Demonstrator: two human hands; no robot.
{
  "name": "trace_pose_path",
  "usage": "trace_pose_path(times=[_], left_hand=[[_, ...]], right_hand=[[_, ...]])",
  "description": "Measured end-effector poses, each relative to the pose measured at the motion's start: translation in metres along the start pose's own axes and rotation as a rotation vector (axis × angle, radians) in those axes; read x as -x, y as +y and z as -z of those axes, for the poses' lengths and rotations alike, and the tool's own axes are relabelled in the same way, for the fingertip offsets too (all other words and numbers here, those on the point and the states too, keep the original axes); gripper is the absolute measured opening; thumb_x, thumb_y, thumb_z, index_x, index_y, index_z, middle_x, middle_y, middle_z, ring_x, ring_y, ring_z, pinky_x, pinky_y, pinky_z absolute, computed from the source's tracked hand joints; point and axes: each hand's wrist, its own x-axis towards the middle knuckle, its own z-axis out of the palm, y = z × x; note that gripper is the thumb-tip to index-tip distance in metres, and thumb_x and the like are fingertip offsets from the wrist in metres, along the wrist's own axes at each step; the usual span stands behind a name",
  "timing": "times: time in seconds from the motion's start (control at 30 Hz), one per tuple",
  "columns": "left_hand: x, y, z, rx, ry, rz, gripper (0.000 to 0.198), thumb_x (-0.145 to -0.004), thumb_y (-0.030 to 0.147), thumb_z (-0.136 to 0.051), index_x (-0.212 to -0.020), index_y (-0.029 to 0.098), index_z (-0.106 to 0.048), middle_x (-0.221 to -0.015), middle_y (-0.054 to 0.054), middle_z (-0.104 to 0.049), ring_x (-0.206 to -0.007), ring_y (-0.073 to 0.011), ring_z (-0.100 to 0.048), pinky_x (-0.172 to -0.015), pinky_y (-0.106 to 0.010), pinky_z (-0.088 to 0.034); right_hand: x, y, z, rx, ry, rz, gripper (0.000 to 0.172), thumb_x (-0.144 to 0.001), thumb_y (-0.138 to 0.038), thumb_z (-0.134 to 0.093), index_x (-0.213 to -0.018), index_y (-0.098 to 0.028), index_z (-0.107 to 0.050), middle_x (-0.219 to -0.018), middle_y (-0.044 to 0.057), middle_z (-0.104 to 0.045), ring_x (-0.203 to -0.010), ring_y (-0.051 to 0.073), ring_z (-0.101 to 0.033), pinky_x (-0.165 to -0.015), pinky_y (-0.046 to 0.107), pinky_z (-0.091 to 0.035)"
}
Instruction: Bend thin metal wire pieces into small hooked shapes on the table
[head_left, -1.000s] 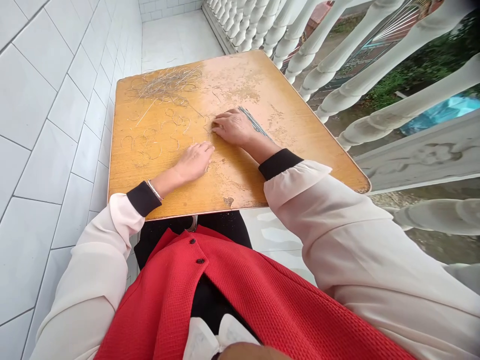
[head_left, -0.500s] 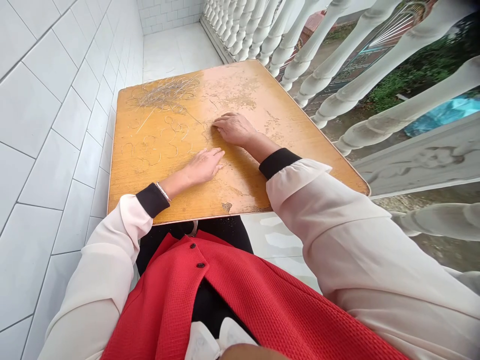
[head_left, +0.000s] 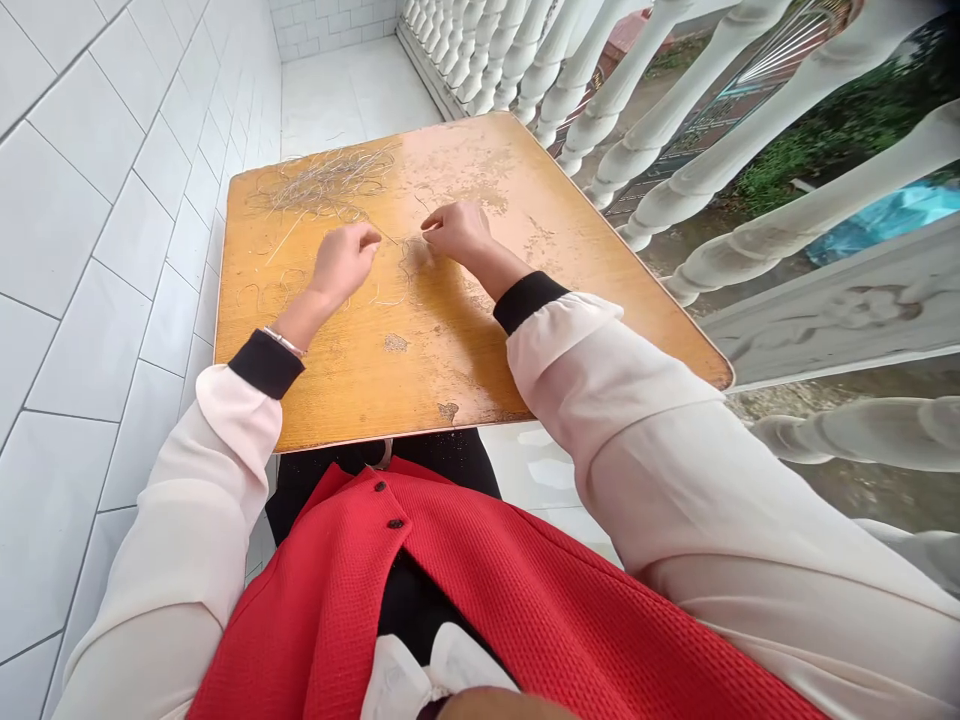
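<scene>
My left hand (head_left: 344, 262) is closed, its fingertips pinched together just above the left half of the wooden tabletop (head_left: 465, 370). What it pinches, if anything, is too fine to see. My right hand (head_left: 459, 232) is closed too, with curled fingers over the worn pale part of the top; its fingertips hide whatever they hold. A tangled heap of thin, pale, wiry strands (head_left: 330, 180) lies beyond my left hand. Loose curled strands (head_left: 405, 262) are scattered between and below my hands. One straighter strand (head_left: 285, 240) lies left of my left hand.
A white tiled wall (head_left: 82, 260) runs along the left. White balusters (head_left: 652, 210) line the right side, close to the table's edge. My lap, in black trousers under a red garment (head_left: 360, 570), is against the near edge. Pale floor tiles (head_left: 352, 85) show beyond.
My left hand has moved forward and left, from lying stretched out with flat fingers to a pinch. My right hand has lifted slightly and its fingers have curled closed.
</scene>
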Motion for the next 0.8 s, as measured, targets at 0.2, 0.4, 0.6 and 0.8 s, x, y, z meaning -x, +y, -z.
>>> trace_pose_path(times=[0.2,0.4,0.6,0.8], left_hand=[[-0.04,-0.003,-0.033,-0.061,-0.027,-0.032,0.017,-0.081,0.006,-0.064,-0.08,0.021,-0.072,-0.098,-0.008,-0.075,-0.111,-0.0246,-0.067,-0.109,-0.036,-0.045],[-0.053,-0.01,-0.056,-0.292,-0.091,-0.001,0.026,-0.09,0.011,-0.06,-0.11,0.02,-0.074,-0.123,-0.011,-0.075,-0.126,-0.027,-0.065,-0.114,-0.04,-0.043],[-0.067,-0.025,-0.061,-0.328,-0.054,-0.001,0.03,-0.089,0.006,-0.059,-0.11,0.021,-0.074,-0.119,-0.009,-0.077,-0.12,-0.0241,-0.069,-0.11,-0.038,-0.048],[-0.056,-0.026,-0.043,-0.38,-0.059,-0.063,0.03,-0.094,0.013,-0.053,-0.113,0.021,-0.074,-0.119,-0.01,-0.076,-0.116,-0.0246,-0.069,-0.11,-0.042,-0.048]], right_hand=[[0.002,-0.018,-0.01,0.336,-0.061,0.024,0.022,-0.081,-0.001,-0.07,-0.084,-0.022,-0.076,-0.1,0.008,-0.076,-0.113,0.032,-0.068,-0.107,0.05,-0.048],[0.003,-0.023,-0.012,0.507,-0.137,0.04,0.016,-0.091,-0.015,-0.064,-0.092,-0.016,-0.08,-0.114,0.013,-0.074,-0.118,0.038,-0.065,-0.103,0.048,-0.05],[0.003,-0.017,-0.013,0.587,-0.154,0.067,0.023,-0.098,-0.026,-0.057,-0.104,-0.016,-0.078,-0.122,0.015,-0.073,-0.115,0.035,-0.064,-0.1,0.047,-0.051],[0.001,-0.016,-0.014,0.536,-0.131,0.0,0.022,-0.097,-0.019,-0.053,-0.1,-0.016,-0.075,-0.119,0.017,-0.073,-0.116,0.038,-0.065,-0.101,0.051,-0.049]])
